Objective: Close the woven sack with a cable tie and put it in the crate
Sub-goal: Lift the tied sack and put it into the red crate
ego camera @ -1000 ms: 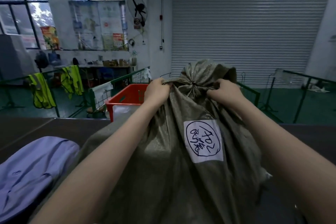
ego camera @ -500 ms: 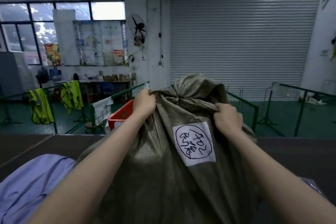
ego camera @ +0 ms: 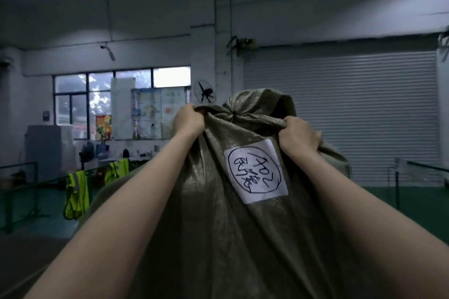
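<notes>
A large olive-green woven sack (ego camera: pixel 218 238) fills the middle of the view, raised in front of me. Its neck is bunched and cinched at a knot-like point (ego camera: pixel 233 114), with the loose top flopping above. A white label (ego camera: pixel 255 170) with handwritten marks sits on its front. My left hand (ego camera: pixel 188 121) grips the fabric just left of the neck. My right hand (ego camera: pixel 298 137) grips a fold to the right of it. The crate is hidden from sight.
Green metal railings (ego camera: pixel 21 184) run along the left with yellow hi-vis vests (ego camera: pixel 77 193) hanging on them. Another railing (ego camera: pixel 413 172) stands at the right. A closed roller shutter (ego camera: pixel 352 114) is straight ahead, with windows and a cluttered bench at left.
Both hands have lifted the sack upward and the view has tilted up. The red crate and the blue cloth on the table have dropped out of sight.
</notes>
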The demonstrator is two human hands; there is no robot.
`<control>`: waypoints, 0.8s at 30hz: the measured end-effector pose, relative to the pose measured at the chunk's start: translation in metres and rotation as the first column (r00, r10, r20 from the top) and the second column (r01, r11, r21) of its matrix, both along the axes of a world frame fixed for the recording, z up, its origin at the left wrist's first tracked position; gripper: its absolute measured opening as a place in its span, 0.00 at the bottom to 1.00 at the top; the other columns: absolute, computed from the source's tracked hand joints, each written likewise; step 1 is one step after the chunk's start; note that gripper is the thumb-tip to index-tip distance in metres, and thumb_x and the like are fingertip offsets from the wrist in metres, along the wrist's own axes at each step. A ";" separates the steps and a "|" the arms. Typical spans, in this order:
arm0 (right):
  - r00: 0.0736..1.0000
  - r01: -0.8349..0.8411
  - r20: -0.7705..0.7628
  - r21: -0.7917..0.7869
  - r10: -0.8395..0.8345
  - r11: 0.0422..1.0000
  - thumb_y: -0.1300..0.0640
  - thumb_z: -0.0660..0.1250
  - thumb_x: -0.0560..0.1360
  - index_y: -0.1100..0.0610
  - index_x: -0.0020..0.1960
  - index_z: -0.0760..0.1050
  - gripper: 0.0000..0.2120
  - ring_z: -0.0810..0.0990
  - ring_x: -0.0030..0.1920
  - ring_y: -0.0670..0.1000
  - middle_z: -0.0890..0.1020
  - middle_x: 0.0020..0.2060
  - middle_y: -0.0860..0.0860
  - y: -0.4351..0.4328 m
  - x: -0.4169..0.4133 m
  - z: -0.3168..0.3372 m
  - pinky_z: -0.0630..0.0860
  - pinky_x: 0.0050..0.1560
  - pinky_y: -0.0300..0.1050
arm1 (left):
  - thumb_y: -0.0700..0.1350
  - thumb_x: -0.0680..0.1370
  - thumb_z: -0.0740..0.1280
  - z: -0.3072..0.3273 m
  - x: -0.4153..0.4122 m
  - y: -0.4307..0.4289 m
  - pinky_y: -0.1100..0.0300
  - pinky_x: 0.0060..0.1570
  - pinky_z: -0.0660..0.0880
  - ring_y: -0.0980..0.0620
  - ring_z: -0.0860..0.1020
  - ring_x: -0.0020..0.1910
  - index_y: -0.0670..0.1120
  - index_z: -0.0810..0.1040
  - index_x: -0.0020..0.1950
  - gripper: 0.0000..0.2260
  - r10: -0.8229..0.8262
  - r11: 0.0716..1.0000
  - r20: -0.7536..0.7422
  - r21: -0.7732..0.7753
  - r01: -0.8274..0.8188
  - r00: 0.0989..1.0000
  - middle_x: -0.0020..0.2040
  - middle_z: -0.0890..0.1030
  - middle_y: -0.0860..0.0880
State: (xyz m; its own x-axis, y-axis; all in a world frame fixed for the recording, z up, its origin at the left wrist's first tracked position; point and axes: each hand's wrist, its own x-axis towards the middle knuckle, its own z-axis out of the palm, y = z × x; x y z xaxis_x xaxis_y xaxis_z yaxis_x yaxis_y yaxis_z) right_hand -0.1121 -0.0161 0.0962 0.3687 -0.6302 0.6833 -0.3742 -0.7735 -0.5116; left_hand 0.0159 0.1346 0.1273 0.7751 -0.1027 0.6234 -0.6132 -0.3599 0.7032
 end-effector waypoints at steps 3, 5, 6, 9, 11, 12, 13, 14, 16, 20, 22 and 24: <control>0.997 -0.012 0.079 0.008 0.012 1.000 0.65 0.56 0.73 0.57 0.50 0.76 0.13 0.74 0.59 0.59 0.81 0.53 0.58 0.003 0.012 0.013 0.61 0.63 0.57 | 0.41 0.78 0.56 0.015 0.005 -0.001 0.50 0.63 0.68 0.40 0.73 0.63 0.45 0.74 0.64 0.16 0.077 0.994 0.006 -0.075 -0.076 0.997 0.65 0.76 0.41; 0.988 -0.065 0.143 0.035 0.059 0.997 0.66 0.55 0.73 0.57 0.51 0.75 0.13 0.73 0.61 0.59 0.80 0.55 0.58 0.005 0.016 0.019 0.61 0.63 0.57 | 0.40 0.77 0.55 0.027 0.009 0.000 0.48 0.66 0.67 0.40 0.72 0.64 0.46 0.73 0.64 0.17 0.096 0.992 0.042 -0.090 -0.092 0.994 0.65 0.76 0.41; 0.981 -0.098 0.173 0.051 0.088 0.994 0.66 0.54 0.73 0.57 0.53 0.75 0.14 0.72 0.62 0.60 0.80 0.55 0.58 0.006 0.017 0.022 0.62 0.63 0.58 | 0.40 0.77 0.55 0.034 0.010 0.000 0.47 0.65 0.67 0.39 0.72 0.64 0.46 0.74 0.63 0.17 0.103 0.991 0.068 -0.087 -0.097 0.992 0.64 0.76 0.41; 0.959 -0.164 0.248 0.086 0.138 0.983 0.67 0.54 0.73 0.57 0.52 0.76 0.15 0.73 0.60 0.60 0.79 0.55 0.58 0.003 0.022 0.036 0.64 0.65 0.59 | 0.39 0.76 0.56 0.056 0.011 0.001 0.49 0.64 0.66 0.40 0.72 0.64 0.46 0.74 0.62 0.16 0.132 0.989 0.140 -0.085 -0.121 0.981 0.64 0.76 0.42; 0.941 -0.195 0.302 0.109 0.155 0.975 0.66 0.54 0.73 0.57 0.50 0.76 0.14 0.74 0.58 0.60 0.80 0.53 0.58 0.002 0.029 0.045 0.66 0.65 0.60 | 0.39 0.77 0.56 0.071 0.012 0.002 0.50 0.65 0.66 0.40 0.71 0.65 0.47 0.74 0.63 0.17 0.149 0.987 0.181 -0.085 -0.136 0.972 0.65 0.76 0.42; 0.932 -0.207 0.326 0.110 0.161 0.972 0.66 0.54 0.73 0.57 0.50 0.76 0.14 0.74 0.57 0.61 0.80 0.53 0.58 0.001 0.034 0.050 0.66 0.65 0.60 | 0.39 0.77 0.56 0.077 0.012 0.002 0.49 0.65 0.66 0.40 0.71 0.65 0.46 0.74 0.63 0.17 0.155 0.986 0.195 -0.084 -0.141 0.968 0.65 0.75 0.42; 0.923 -0.216 0.347 0.105 0.167 0.971 0.66 0.54 0.73 0.57 0.51 0.76 0.14 0.74 0.57 0.61 0.80 0.53 0.58 0.001 0.037 0.053 0.68 0.64 0.58 | 0.39 0.77 0.56 0.082 0.013 0.002 0.49 0.65 0.65 0.40 0.71 0.66 0.46 0.73 0.63 0.17 0.161 0.986 0.207 -0.083 -0.146 0.965 0.65 0.75 0.41; 0.913 -0.224 0.369 0.096 0.174 0.970 0.66 0.54 0.73 0.58 0.51 0.76 0.15 0.75 0.57 0.61 0.80 0.53 0.59 -0.001 0.042 0.056 0.70 0.61 0.55 | 0.38 0.77 0.55 0.086 0.015 0.002 0.48 0.65 0.65 0.40 0.71 0.66 0.46 0.73 0.64 0.17 0.170 0.984 0.217 -0.083 -0.156 0.961 0.65 0.75 0.41; 0.895 -0.239 0.404 0.070 0.191 0.969 0.67 0.54 0.74 0.60 0.52 0.77 0.15 0.75 0.56 0.61 0.80 0.53 0.60 -0.004 0.049 0.065 0.69 0.52 0.49 | 0.38 0.77 0.55 0.093 0.020 0.001 0.48 0.65 0.65 0.40 0.71 0.66 0.46 0.73 0.64 0.17 0.179 0.983 0.239 -0.090 -0.162 0.954 0.65 0.75 0.41; 0.869 -0.231 0.455 0.027 0.194 0.973 0.67 0.54 0.75 0.61 0.54 0.77 0.15 0.75 0.57 0.60 0.80 0.55 0.60 -0.013 0.061 0.087 0.63 0.46 0.44 | 0.38 0.77 0.54 0.111 0.032 -0.003 0.49 0.64 0.66 0.41 0.71 0.65 0.46 0.73 0.62 0.17 0.174 0.980 0.297 -0.146 -0.136 0.939 0.64 0.76 0.42; 0.852 -0.214 0.487 -0.009 0.192 0.977 0.67 0.53 0.75 0.61 0.55 0.77 0.16 0.75 0.57 0.59 0.80 0.55 0.60 -0.019 0.070 0.091 0.63 0.46 0.43 | 0.38 0.77 0.54 0.114 0.038 -0.009 0.49 0.63 0.66 0.41 0.72 0.64 0.46 0.73 0.62 0.16 0.175 0.978 0.324 -0.170 -0.125 0.930 0.64 0.76 0.43; 0.836 -0.196 0.517 -0.035 0.186 0.980 0.68 0.53 0.74 0.62 0.54 0.77 0.16 0.76 0.56 0.59 0.80 0.54 0.60 -0.028 0.082 0.088 0.64 0.47 0.44 | 0.37 0.77 0.54 0.111 0.047 -0.020 0.49 0.63 0.65 0.42 0.72 0.63 0.45 0.74 0.60 0.16 0.174 0.976 0.349 -0.184 -0.114 0.921 0.63 0.77 0.43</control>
